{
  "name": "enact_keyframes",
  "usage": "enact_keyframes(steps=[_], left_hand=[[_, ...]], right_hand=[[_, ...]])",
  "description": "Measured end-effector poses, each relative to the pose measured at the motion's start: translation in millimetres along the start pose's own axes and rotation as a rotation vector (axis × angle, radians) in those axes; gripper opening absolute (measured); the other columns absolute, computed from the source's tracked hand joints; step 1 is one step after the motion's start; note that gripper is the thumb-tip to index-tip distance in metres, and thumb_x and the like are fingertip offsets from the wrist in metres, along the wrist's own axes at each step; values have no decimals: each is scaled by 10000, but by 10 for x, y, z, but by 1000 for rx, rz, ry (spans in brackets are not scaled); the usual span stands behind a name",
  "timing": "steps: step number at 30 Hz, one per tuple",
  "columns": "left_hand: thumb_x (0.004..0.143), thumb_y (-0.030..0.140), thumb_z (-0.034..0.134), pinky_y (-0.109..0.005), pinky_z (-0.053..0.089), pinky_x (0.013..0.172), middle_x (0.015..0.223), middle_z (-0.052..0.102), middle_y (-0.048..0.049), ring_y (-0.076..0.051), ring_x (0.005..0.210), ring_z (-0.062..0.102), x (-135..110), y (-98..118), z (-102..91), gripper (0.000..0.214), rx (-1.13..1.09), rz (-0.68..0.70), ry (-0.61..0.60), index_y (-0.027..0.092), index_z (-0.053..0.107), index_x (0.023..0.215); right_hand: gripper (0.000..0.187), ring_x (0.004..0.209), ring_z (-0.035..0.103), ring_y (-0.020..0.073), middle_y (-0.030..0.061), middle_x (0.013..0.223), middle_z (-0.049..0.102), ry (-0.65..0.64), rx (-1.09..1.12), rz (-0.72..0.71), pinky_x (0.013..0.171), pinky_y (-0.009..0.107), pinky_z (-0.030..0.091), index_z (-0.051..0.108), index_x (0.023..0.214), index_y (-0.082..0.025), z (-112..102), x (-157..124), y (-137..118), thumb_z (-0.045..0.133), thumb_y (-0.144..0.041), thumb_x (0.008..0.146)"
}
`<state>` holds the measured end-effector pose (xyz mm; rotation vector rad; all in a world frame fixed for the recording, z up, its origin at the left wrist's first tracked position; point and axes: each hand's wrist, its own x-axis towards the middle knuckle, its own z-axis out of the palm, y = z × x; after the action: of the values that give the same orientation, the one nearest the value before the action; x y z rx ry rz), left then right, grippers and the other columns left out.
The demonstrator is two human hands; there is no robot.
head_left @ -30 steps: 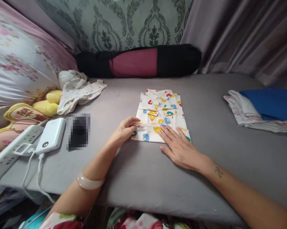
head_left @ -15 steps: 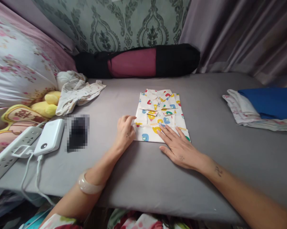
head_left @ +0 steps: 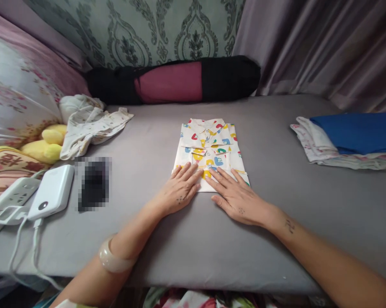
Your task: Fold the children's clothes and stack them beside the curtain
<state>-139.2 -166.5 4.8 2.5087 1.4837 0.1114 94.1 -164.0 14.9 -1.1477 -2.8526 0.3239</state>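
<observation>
A white shirt (head_left: 209, 147) with a colourful print lies folded into a neat rectangle on the grey sheet, its collar pointing away from me. My left hand (head_left: 182, 188) rests flat on the lower left part of the shirt, fingers stretched out. Flat on the lower right part lies my right hand (head_left: 236, 194), its fingers spread and its thumb apart on the near side. Both palms face down, and neither hand grips anything. The fingers cover parts of the shirt's near fold.
A stack of folded clothes (head_left: 350, 141) lies at the right. Along the wall stretches a black and maroon bag (head_left: 170, 83). To the left are a crumpled white garment (head_left: 93, 124), yellow plush toys (head_left: 45, 145), a white power bank (head_left: 51, 192), a power strip (head_left: 18, 194) and a blurred-out dark object (head_left: 93, 184).
My left hand has gone from curled at the shirt's left edge to lying flat on its lower left part. The right hand stays on the shirt. The view has shifted slightly.
</observation>
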Motion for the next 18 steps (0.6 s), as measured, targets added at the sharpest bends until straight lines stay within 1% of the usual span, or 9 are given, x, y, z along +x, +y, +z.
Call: enact_keyframes(steps=[4, 9, 11, 14, 16, 18], left_hand=[[1009, 409, 286, -495, 167, 1194, 1597, 191, -68, -257, 1478, 112, 5, 0, -15, 516, -10, -10, -23, 240, 315, 1495], [1001, 416, 318, -494, 173, 1195, 1586, 242, -61, -250, 1474, 158, -8, -1, -34, 496, -29, 30, 55, 250, 371, 1465], [992, 451, 343, -501, 157, 1198, 1576, 272, -63, -251, 1471, 175, -9, 2, -61, 501, -22, 36, 100, 251, 401, 1447], [968, 514, 378, -510, 152, 1198, 1566, 296, -78, -257, 1471, 178, -2, -8, -83, 547, -12, 24, 139, 244, 408, 1444], [971, 523, 358, -517, 173, 1189, 1567, 289, -92, -262, 1472, 171, 4, -35, -63, 569, -13, 16, 117, 241, 373, 1465], [986, 510, 318, -523, 192, 1179, 1576, 262, -98, -266, 1473, 159, 7, -74, -17, 567, -10, 15, 77, 247, 326, 1488]], right_hand=[[568, 1476, 102, 249, 53, 1595, 192, -14, 22, 2, 1187, 543, 126, 256, 1525, -247, -22, 1, 1, 299, -463, 1002], [545, 1476, 103, 230, 43, 1595, 199, -40, 68, 12, 1193, 523, 118, 283, 1518, -255, -77, -10, 24, 213, -457, 1017], [536, 1477, 95, 220, 36, 1597, 192, -14, 73, 62, 1193, 518, 116, 278, 1519, -259, -93, -20, 68, 187, -435, 1022], [537, 1479, 67, 216, 48, 1607, 142, 45, 47, 170, 1192, 521, 106, 235, 1532, -247, -95, -40, 166, 209, -407, 1020], [546, 1478, 65, 219, 61, 1610, 118, 31, 43, 216, 1190, 524, 108, 227, 1534, -235, -85, -55, 228, 217, -410, 1017], [560, 1477, 70, 225, 73, 1610, 115, -11, 49, 229, 1188, 529, 113, 226, 1535, -225, -68, -69, 270, 205, -434, 1015]])
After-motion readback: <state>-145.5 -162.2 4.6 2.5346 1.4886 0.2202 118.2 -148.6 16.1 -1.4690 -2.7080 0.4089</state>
